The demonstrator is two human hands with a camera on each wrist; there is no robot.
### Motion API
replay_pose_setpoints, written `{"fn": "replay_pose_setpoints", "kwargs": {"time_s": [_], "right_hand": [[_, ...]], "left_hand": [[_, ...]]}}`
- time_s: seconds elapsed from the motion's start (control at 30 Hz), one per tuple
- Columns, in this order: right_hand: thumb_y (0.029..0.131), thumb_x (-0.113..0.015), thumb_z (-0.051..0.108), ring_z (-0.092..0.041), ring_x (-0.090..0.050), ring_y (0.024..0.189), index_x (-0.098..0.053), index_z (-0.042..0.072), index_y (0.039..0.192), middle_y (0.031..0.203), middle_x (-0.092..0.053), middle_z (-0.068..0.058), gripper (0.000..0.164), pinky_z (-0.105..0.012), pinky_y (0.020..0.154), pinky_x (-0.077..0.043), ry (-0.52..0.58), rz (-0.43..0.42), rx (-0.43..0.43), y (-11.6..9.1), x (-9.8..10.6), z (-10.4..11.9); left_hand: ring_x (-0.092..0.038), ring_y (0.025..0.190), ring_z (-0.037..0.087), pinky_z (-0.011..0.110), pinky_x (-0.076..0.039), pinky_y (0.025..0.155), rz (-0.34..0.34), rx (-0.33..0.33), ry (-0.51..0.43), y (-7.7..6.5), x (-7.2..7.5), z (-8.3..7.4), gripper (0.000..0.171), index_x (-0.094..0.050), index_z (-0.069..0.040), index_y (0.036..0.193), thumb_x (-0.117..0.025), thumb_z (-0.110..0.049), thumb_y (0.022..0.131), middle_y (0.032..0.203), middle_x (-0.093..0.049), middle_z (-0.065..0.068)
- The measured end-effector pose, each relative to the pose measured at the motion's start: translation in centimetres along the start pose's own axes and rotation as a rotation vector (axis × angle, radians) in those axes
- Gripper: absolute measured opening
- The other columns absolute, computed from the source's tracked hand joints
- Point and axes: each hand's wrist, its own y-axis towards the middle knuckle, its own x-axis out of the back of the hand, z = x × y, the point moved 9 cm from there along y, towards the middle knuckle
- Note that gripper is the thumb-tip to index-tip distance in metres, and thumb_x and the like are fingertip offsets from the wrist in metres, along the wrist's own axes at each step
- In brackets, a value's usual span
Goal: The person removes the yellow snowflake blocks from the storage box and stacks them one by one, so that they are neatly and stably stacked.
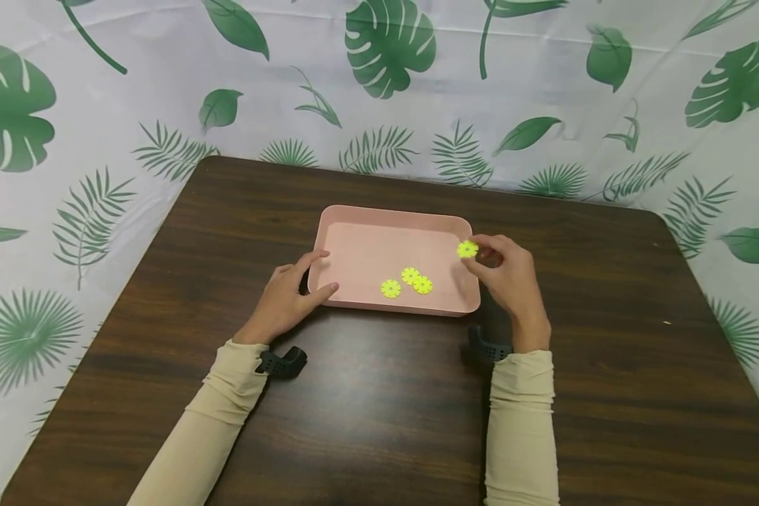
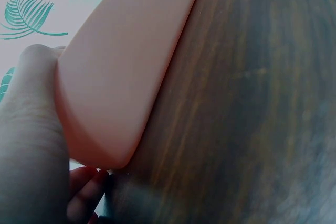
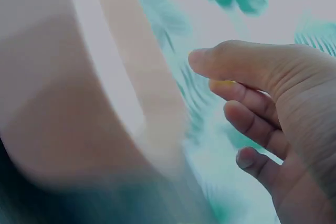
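Note:
A shallow pink tray (image 1: 367, 246) rests on the table. Inside lie three yellow notched plastic discs: one apart (image 1: 390, 289), and a pair touching, with one disc (image 1: 410, 275) against the other disc (image 1: 423, 284). My left hand (image 1: 284, 299) holds the tray's left end, its thumb over the near rim; in the left wrist view some fingers (image 2: 86, 187) curl by the corner. Above the tray's right rim, my right hand (image 1: 509, 274) pinches another yellow disc (image 1: 467, 249) between thumb and finger. The right wrist view shows just a yellow sliver of it behind the thumb (image 3: 226, 59).
The dark wood-grain table (image 1: 379, 400) extends around the tray on all sides. Behind it hangs a white cloth (image 1: 468, 84) printed with green leaves. Each wrist wears a dark strap, and a small pale speck (image 1: 667, 322) lies at the right.

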Motion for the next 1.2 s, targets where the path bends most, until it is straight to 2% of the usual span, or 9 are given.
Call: {"fn": "replay_pose_setpoints", "kwargs": {"time_s": [0.1, 0.2, 0.37, 0.43, 0.6, 0.73, 0.83, 1.0, 1.2], "right_hand": [[0.09, -0.081, 0.006, -0.029, -0.057, 0.086, -0.073, -0.004, 0.121, 0.098, -0.067, -0.021, 0.034, -0.023, 0.072, -0.04, -0.013, -0.091, -0.055, -1.0, 2.7, -2.6], [0.091, -0.08, 0.009, -0.022, -0.057, 0.087, -0.073, -0.004, 0.122, 0.101, -0.067, -0.022, 0.035, -0.019, 0.073, -0.041, 0.005, -0.147, -0.149, -2.3, 4.7, -5.6], [0.093, -0.079, 0.019, -0.005, -0.056, 0.085, -0.073, 0.0, 0.125, 0.105, -0.067, -0.014, 0.038, -0.018, 0.075, -0.044, 0.017, -0.196, -0.307, -4.3, 6.2, -9.5], [0.093, -0.08, 0.021, -0.005, -0.056, 0.086, -0.073, 0.0, 0.125, 0.105, -0.066, -0.01, 0.039, -0.018, 0.076, -0.044, 0.022, -0.205, -0.344, -4.7, 6.4, -10.3], [0.092, -0.081, 0.021, -0.006, -0.055, 0.088, -0.073, -0.002, 0.124, 0.108, -0.066, -0.009, 0.04, -0.017, 0.075, -0.044, 0.051, -0.194, -0.359, -4.8, 6.0, -11.1], [0.091, -0.082, 0.018, -0.005, -0.055, 0.086, -0.073, -0.003, 0.123, 0.109, -0.066, -0.015, 0.039, -0.014, 0.072, -0.044, 0.065, -0.174, -0.351, -4.6, 5.6, -11.2], [0.091, -0.082, 0.017, -0.005, -0.054, 0.085, -0.073, -0.003, 0.123, 0.109, -0.065, -0.014, 0.039, -0.013, 0.072, -0.044, 0.062, -0.16, -0.361, -4.5, 5.4, -11.3], [0.092, -0.081, 0.021, -0.006, -0.053, 0.087, -0.072, -0.002, 0.126, 0.114, -0.062, -0.012, 0.042, -0.015, 0.073, -0.043, 0.028, -0.117, -0.375, -4.4, 5.1, -11.3], [0.094, -0.079, 0.024, -0.016, -0.052, 0.092, -0.065, -0.003, 0.136, 0.116, -0.062, -0.02, 0.052, -0.023, 0.076, -0.042, -0.061, -0.024, -0.356, -4.0, 4.8, -11.1]], "left_hand": [[-0.055, 0.13, 0.043, 0.062, -0.026, 0.117, 0.002, -0.002, 0.003, 0.0, -0.1, -0.1, 0.067, -0.045, -0.022, 0.155, -0.069, -0.045, 0.097, 0.153, -0.053, 0.012], [-0.051, 0.134, 0.045, 0.063, -0.026, 0.116, 0.008, 0.011, 0.004, 0.1, -0.3, 0.1, 0.067, -0.044, -0.023, 0.155, -0.068, -0.046, 0.098, 0.154, -0.053, 0.012], [-0.043, 0.139, 0.049, 0.067, -0.03, 0.113, 0.007, 0.027, 0.004, 0.0, -0.4, 0.3, 0.067, -0.044, -0.024, 0.156, -0.068, -0.048, 0.097, 0.154, -0.052, 0.012], [-0.044, 0.138, 0.049, 0.067, -0.03, 0.113, -0.002, 0.02, 0.004, 0.1, -0.3, 0.3, 0.067, -0.045, -0.023, 0.155, -0.068, -0.048, 0.097, 0.153, -0.053, 0.012], [-0.048, 0.136, 0.047, 0.065, -0.029, 0.114, -0.012, -0.002, 0.011, 0.2, -0.2, 0.3, 0.066, -0.045, -0.022, 0.155, -0.067, -0.049, 0.098, 0.153, -0.053, 0.013], [-0.046, 0.137, 0.048, 0.066, -0.029, 0.114, 0.0, 0.006, 0.015, 0.2, -0.3, 0.4, 0.067, -0.044, -0.023, 0.156, -0.066, -0.05, 0.098, 0.153, -0.053, 0.013], [-0.045, 0.137, 0.05, 0.067, -0.03, 0.113, 0.004, 0.016, 0.013, 0.1, -0.3, 0.4, 0.067, -0.044, -0.023, 0.156, -0.067, -0.049, 0.098, 0.153, -0.053, 0.014], [-0.047, 0.136, 0.047, 0.065, -0.028, 0.115, 0.01, 0.02, 0.015, 0.2, -0.3, 0.2, 0.067, -0.044, -0.022, 0.156, -0.068, -0.047, 0.098, 0.154, -0.052, 0.014], [-0.047, 0.137, 0.047, 0.064, -0.026, 0.117, 0.015, 0.02, 0.013, 0.2, -0.4, 0.2, 0.067, -0.044, -0.021, 0.156, -0.068, -0.045, 0.098, 0.154, -0.052, 0.015]]}}
